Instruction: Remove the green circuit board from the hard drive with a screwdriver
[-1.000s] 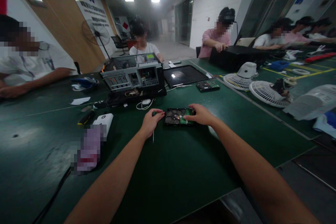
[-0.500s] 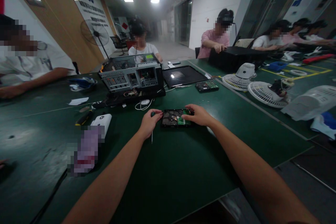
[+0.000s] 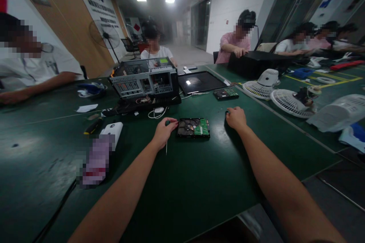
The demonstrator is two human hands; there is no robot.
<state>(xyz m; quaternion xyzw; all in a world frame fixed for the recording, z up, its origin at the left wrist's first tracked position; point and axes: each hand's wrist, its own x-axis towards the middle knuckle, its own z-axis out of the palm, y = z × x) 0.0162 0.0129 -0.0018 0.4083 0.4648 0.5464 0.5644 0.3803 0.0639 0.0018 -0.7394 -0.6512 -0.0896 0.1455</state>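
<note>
A hard drive (image 3: pixel 194 127) lies flat on the green table (image 3: pixel 185 182), circuit board up, with a green board at its right end. My left hand (image 3: pixel 163 132) is closed round a small screwdriver (image 3: pixel 167 142) just left of the drive; the green handle top shows above my fingers and the thin shaft points down toward me. My right hand (image 3: pixel 235 117) rests on the table to the right of the drive, apart from it, fingers curled over something small and dark that I cannot make out.
An open computer case (image 3: pixel 144 79) stands behind the drive, with a black side panel (image 3: pixel 201 82) and a second drive (image 3: pixel 226 93) to its right. White fan parts (image 3: pixel 288 100) lie at right. A white device (image 3: pixel 112 130) sits at left. Several people sit around the table.
My right hand has left the hard drive's right end and moved right onto the table. The left hand keeps the screwdriver in place.
</note>
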